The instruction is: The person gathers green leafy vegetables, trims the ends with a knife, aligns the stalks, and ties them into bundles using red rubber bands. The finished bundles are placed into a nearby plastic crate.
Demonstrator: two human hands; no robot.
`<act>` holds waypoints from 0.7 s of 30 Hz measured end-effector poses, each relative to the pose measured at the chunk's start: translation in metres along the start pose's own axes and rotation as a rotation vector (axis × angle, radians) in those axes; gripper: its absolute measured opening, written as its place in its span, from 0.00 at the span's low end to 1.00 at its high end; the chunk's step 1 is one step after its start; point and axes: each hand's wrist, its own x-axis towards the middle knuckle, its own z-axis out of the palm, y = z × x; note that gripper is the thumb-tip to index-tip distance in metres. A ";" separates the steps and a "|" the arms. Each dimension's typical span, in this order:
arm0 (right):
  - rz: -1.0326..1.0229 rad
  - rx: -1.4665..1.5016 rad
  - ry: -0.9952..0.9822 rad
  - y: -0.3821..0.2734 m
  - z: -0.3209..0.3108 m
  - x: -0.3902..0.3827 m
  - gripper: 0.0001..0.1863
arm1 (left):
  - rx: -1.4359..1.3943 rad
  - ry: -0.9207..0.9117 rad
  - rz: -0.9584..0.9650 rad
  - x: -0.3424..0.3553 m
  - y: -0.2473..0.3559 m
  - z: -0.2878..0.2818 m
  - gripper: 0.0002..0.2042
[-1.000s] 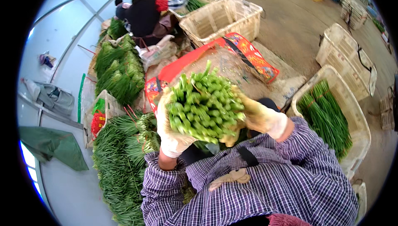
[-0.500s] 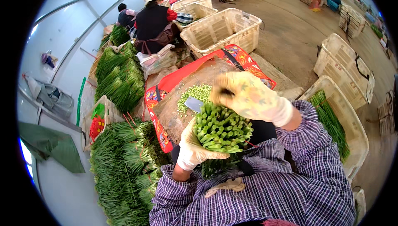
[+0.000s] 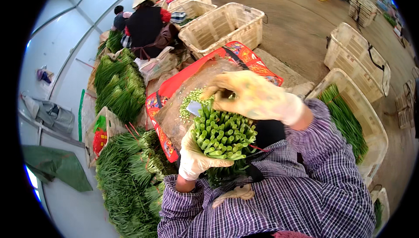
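Observation:
My left hand [image 3: 192,157], in a whitish glove, is closed around a thick bunch of green stalks [image 3: 222,135], their trimmed ends facing up. Over the far side of that bunch is my right hand [image 3: 253,96], in a yellowish patterned glove. Its fingers are bent and smeared by motion, so whether they grip anything is unclear. A grey blade [image 3: 193,108] shows beside the bunch on the board [image 3: 174,111]; its handle is hidden. Small chopped green bits [image 3: 192,94] lie scattered around the blade.
Red patterned cloth [image 3: 163,136] edges the board. Bundled greens [image 3: 126,177] are piled at my left, near a small crate [image 3: 114,122]. On my right stands a crate [image 3: 379,144] holding long greens [image 3: 342,120]. Ahead are a large crate [image 3: 222,28] and a seated person [image 3: 146,26].
My right hand has shifted left over the bunch, its fingers lower toward the far edge. The whole view has turned slightly. My left hand keeps its hold on the stalks.

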 end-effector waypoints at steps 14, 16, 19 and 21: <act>0.304 1.042 0.099 0.017 0.122 -0.093 0.63 | 0.149 0.222 0.264 0.018 0.009 -0.003 0.35; 0.389 1.043 0.154 0.016 0.127 -0.102 0.59 | 0.142 0.254 0.247 0.023 0.012 0.006 0.36; 0.480 1.058 0.257 0.005 0.121 -0.099 0.51 | 0.163 0.234 0.211 0.026 0.021 0.013 0.37; 0.525 1.170 0.263 0.004 0.107 -0.096 0.52 | 0.198 0.201 0.179 0.027 0.020 0.014 0.39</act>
